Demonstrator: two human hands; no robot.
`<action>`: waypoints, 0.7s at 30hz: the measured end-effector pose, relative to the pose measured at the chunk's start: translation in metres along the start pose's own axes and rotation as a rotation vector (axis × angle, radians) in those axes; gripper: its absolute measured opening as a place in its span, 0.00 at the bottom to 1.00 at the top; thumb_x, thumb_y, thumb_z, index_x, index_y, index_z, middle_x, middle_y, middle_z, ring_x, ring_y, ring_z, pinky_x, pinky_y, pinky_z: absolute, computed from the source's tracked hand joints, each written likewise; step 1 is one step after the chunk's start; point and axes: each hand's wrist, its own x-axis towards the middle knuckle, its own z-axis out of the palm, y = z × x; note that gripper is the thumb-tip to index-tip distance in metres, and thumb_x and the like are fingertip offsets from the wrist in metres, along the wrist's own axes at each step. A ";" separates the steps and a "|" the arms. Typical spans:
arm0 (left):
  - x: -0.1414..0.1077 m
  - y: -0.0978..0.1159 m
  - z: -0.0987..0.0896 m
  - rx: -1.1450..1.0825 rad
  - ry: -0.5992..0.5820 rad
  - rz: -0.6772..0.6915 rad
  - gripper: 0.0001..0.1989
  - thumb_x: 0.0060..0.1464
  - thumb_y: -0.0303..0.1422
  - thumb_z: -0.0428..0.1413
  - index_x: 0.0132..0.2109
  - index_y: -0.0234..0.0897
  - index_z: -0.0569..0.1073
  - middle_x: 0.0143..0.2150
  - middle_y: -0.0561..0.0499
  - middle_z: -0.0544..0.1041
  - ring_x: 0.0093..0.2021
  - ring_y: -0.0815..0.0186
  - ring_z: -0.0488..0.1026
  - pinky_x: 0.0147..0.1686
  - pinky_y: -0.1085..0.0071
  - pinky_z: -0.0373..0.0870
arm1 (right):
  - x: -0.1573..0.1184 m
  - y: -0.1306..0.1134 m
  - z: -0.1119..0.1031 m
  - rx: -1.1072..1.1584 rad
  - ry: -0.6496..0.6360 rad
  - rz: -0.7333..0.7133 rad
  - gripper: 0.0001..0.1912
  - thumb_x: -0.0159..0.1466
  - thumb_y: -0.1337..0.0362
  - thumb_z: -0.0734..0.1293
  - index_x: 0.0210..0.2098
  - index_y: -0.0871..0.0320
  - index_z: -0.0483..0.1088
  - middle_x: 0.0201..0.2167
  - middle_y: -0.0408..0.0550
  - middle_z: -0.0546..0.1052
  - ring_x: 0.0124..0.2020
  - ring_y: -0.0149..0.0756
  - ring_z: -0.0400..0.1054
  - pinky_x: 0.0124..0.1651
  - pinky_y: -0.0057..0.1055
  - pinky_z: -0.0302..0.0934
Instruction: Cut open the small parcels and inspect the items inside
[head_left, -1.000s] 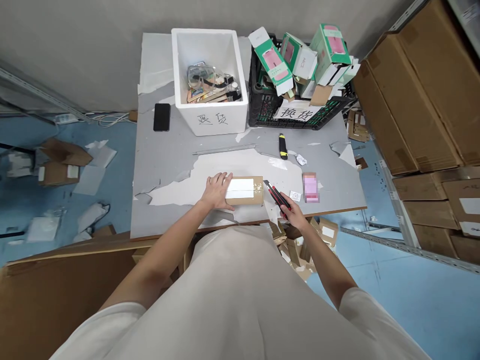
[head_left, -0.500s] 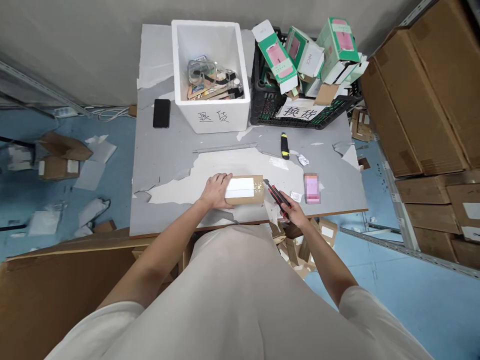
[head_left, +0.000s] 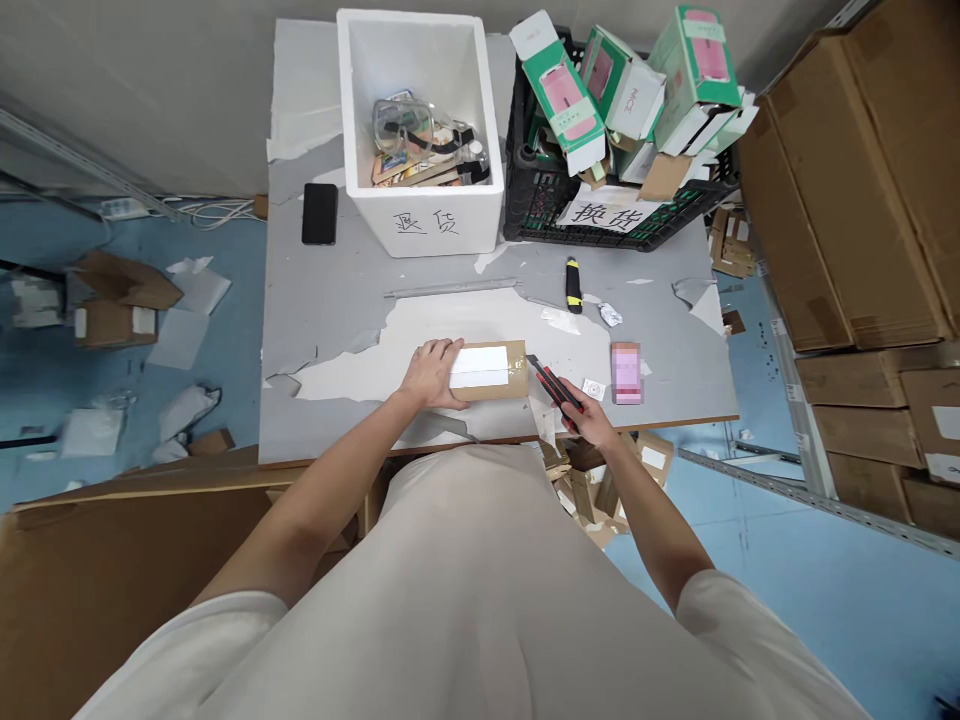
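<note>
A small brown cardboard box [head_left: 489, 370] with a white label and clear tape at its right end lies near the table's front edge. My left hand [head_left: 433, 375] grips its left end, thumb toward me and fingers over the far side. In my right hand [head_left: 589, 415] is a red and black utility knife [head_left: 555, 386], its blade pointing at the box's right end with a small gap between them. To the right of that hand lie a small white printed slip [head_left: 593, 390] and a pink packet [head_left: 626, 373].
A white foam bin [head_left: 442, 222] and a black crate [head_left: 540, 200] of green and white boxes [head_left: 562, 95] stand at the back. A phone [head_left: 320, 214], a yellow and black cutter [head_left: 573, 286] and crumpled paper [head_left: 610, 315] lie on the table [head_left: 315, 300]. Large cartons [head_left: 832, 200] stand at right.
The view has shifted slightly, so the bin and crate look a little higher. Both hands, the box and the knife keep nearly the same places relative to each other.
</note>
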 end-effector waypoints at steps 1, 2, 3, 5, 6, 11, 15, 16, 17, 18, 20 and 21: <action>0.000 0.000 0.000 -0.001 0.000 -0.001 0.61 0.26 0.53 0.66 0.66 0.32 0.52 0.58 0.36 0.63 0.57 0.44 0.59 0.56 0.53 0.58 | 0.001 -0.001 -0.001 -0.009 -0.002 0.007 0.41 0.59 0.52 0.67 0.67 0.51 0.50 0.34 0.44 0.73 0.18 0.22 0.56 0.16 0.22 0.52; 0.000 0.001 0.000 -0.003 0.000 -0.004 0.61 0.26 0.53 0.65 0.66 0.32 0.52 0.58 0.36 0.63 0.57 0.44 0.59 0.56 0.53 0.58 | 0.002 -0.003 -0.002 -0.017 -0.001 0.010 0.40 0.58 0.52 0.67 0.67 0.51 0.51 0.33 0.43 0.72 0.18 0.22 0.56 0.16 0.22 0.51; 0.000 0.001 0.000 -0.004 0.002 -0.008 0.61 0.26 0.53 0.65 0.65 0.32 0.52 0.58 0.36 0.64 0.56 0.44 0.59 0.56 0.52 0.58 | 0.003 -0.003 -0.002 -0.023 0.002 0.011 0.40 0.58 0.52 0.67 0.67 0.51 0.51 0.33 0.43 0.72 0.17 0.22 0.55 0.16 0.22 0.51; -0.001 0.002 0.001 -0.009 0.012 -0.015 0.61 0.26 0.52 0.65 0.65 0.33 0.53 0.58 0.36 0.64 0.56 0.44 0.59 0.56 0.52 0.57 | 0.003 -0.003 -0.001 -0.035 0.004 0.000 0.39 0.59 0.53 0.67 0.66 0.51 0.52 0.32 0.42 0.72 0.17 0.22 0.55 0.16 0.22 0.51; -0.001 0.002 0.002 -0.012 0.016 -0.018 0.61 0.26 0.52 0.65 0.65 0.33 0.53 0.57 0.36 0.64 0.56 0.43 0.58 0.57 0.52 0.57 | 0.003 -0.003 -0.002 -0.042 0.003 -0.009 0.39 0.59 0.53 0.67 0.66 0.51 0.52 0.32 0.42 0.71 0.17 0.22 0.56 0.16 0.22 0.51; -0.002 0.001 0.005 -0.051 0.033 -0.031 0.62 0.25 0.53 0.65 0.66 0.34 0.52 0.57 0.36 0.64 0.56 0.43 0.58 0.57 0.52 0.56 | 0.000 -0.004 -0.005 -0.077 -0.028 -0.025 0.37 0.59 0.54 0.66 0.66 0.51 0.54 0.28 0.40 0.70 0.16 0.22 0.55 0.16 0.23 0.51; -0.002 0.000 0.005 -0.062 0.049 -0.039 0.62 0.26 0.54 0.65 0.66 0.32 0.52 0.56 0.35 0.64 0.56 0.42 0.59 0.56 0.52 0.56 | -0.010 -0.001 -0.002 -0.150 -0.138 0.023 0.34 0.60 0.56 0.66 0.64 0.52 0.58 0.25 0.40 0.70 0.14 0.22 0.54 0.15 0.23 0.49; -0.002 0.000 0.005 -0.063 0.050 -0.036 0.62 0.26 0.54 0.65 0.66 0.31 0.52 0.56 0.35 0.64 0.56 0.42 0.59 0.56 0.52 0.56 | -0.014 0.000 -0.001 -0.157 -0.155 0.030 0.33 0.60 0.56 0.65 0.64 0.52 0.58 0.23 0.39 0.69 0.14 0.22 0.54 0.15 0.23 0.48; -0.002 0.000 0.006 -0.065 0.050 -0.032 0.62 0.26 0.54 0.65 0.66 0.31 0.52 0.56 0.35 0.64 0.56 0.42 0.59 0.57 0.52 0.56 | -0.016 0.001 0.001 -0.157 -0.160 0.032 0.32 0.61 0.57 0.64 0.64 0.52 0.58 0.22 0.38 0.68 0.14 0.22 0.54 0.16 0.22 0.48; -0.002 -0.001 0.006 -0.067 0.050 -0.027 0.62 0.26 0.54 0.65 0.66 0.31 0.52 0.56 0.35 0.64 0.56 0.42 0.58 0.57 0.52 0.56 | -0.019 0.001 0.002 -0.152 -0.153 0.031 0.32 0.61 0.57 0.64 0.64 0.52 0.57 0.21 0.37 0.67 0.14 0.22 0.54 0.16 0.22 0.48; -0.002 -0.002 0.007 -0.072 0.049 -0.020 0.62 0.26 0.53 0.65 0.67 0.32 0.52 0.56 0.35 0.64 0.56 0.42 0.58 0.57 0.52 0.55 | -0.021 0.001 0.002 -0.137 -0.134 0.032 0.32 0.61 0.57 0.64 0.64 0.53 0.57 0.22 0.38 0.68 0.14 0.22 0.54 0.16 0.22 0.48; -0.002 -0.002 0.007 -0.073 0.047 -0.018 0.63 0.26 0.54 0.65 0.67 0.32 0.51 0.57 0.35 0.64 0.56 0.42 0.58 0.57 0.51 0.54 | -0.021 0.001 0.002 -0.129 -0.136 0.034 0.32 0.61 0.57 0.64 0.64 0.52 0.58 0.24 0.39 0.70 0.15 0.22 0.54 0.16 0.22 0.48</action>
